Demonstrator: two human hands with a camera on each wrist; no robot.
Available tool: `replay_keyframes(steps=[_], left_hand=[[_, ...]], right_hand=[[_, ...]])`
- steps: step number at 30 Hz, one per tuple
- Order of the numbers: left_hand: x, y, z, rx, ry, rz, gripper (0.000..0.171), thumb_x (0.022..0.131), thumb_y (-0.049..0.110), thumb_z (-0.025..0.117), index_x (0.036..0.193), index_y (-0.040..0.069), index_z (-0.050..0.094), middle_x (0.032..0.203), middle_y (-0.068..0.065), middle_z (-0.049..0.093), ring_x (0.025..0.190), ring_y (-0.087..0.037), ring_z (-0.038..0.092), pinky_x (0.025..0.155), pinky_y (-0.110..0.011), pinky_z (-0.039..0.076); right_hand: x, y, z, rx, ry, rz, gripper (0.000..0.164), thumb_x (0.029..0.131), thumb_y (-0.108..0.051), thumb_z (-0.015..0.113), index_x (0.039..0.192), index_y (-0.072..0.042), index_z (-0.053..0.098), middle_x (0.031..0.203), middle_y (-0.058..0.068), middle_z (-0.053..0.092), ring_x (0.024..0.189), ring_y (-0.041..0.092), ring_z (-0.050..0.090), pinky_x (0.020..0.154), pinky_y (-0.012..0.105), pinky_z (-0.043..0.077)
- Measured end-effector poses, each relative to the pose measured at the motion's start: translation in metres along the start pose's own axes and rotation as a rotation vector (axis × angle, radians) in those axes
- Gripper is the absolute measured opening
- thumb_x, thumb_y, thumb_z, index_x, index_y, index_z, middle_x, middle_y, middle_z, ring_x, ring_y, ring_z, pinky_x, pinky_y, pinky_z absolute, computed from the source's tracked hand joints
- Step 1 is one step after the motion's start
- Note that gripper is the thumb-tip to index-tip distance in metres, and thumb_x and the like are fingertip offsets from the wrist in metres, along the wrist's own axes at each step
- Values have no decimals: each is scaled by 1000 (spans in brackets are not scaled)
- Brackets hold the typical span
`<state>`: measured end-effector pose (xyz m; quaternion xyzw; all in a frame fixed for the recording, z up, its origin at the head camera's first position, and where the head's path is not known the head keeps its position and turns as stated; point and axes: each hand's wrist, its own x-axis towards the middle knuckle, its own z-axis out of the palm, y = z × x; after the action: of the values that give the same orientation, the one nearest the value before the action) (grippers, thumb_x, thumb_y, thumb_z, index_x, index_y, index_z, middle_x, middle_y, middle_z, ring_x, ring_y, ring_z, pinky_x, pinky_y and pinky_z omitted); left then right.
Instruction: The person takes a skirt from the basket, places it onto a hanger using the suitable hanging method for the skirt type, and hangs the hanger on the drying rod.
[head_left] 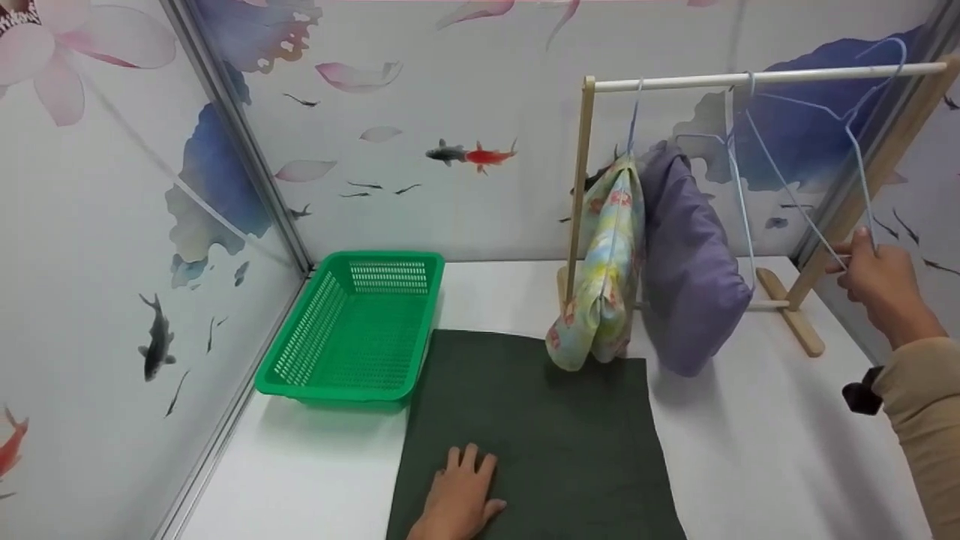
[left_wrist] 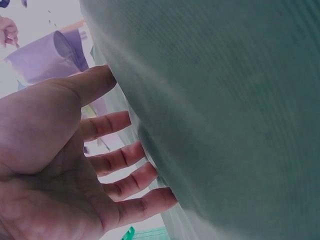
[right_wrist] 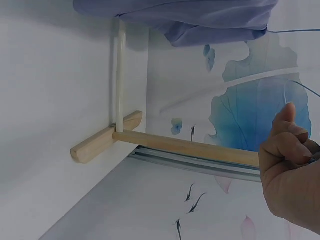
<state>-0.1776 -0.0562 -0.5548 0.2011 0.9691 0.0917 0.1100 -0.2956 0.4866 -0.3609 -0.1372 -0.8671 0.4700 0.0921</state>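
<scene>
My right hand is raised at the right, its curled fingers pinching a light blue wire hanger by one lower end. The hanger's hook overlaps the right end of the white rail in the head view. In the right wrist view, a bit of the wire loops above my fingers. On the dark green cloth, spread flat on the table, my left hand rests palm down with fingers apart. The left wrist view shows those fingertips against the cloth, which fills much of that picture.
From the wooden-ended rack hang a flowered garment, a purple garment and another bare hanger. The flowered one reaches down over the cloth's far edge. A green plastic basket stands left of the cloth. Printed walls enclose the table.
</scene>
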Motion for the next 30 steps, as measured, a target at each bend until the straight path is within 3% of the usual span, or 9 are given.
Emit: replay_keyframes(steps=[7,13,18,23,30], left_hand=[[-2,1,1,1,7,12,58,80,48,65,123,13,50,122,-15,43,109,-34,41,72,-50,45],[-4,0,1,14,53,38,57,81,48,64,124,13,50,122,-16,43,107,-34,41,69,-49,45],[-4,1,4,4,53,32,58,81,46,65,124,11,50,121,-16,43,108,-35,40,69,-49,45],[-4,2,5,-8,55,12,57,80,45,67,123,10,50,121,-17,43,108,-36,40,70,-50,45],[-5,2,1,8,65,36,58,80,47,65,123,12,50,122,-16,43,108,-35,40,71,-50,45]], right_hand=[[-16,4,1,47,14,-53,83,87,-62,20,135,3,38,78,-17,57,63,8,44,53,25,38],[-27,9,12,96,53,-117,71,90,-57,23,129,-2,46,83,-10,58,62,8,43,50,23,36],[-37,21,22,123,69,-113,62,91,-56,24,123,-10,51,84,-9,58,67,9,45,51,22,38],[-50,36,31,176,59,-105,64,91,-55,24,123,-6,51,84,-5,57,62,9,42,49,24,36],[-86,54,40,212,133,-103,67,93,-53,23,128,-3,50,86,-1,56,60,10,41,48,25,35]])
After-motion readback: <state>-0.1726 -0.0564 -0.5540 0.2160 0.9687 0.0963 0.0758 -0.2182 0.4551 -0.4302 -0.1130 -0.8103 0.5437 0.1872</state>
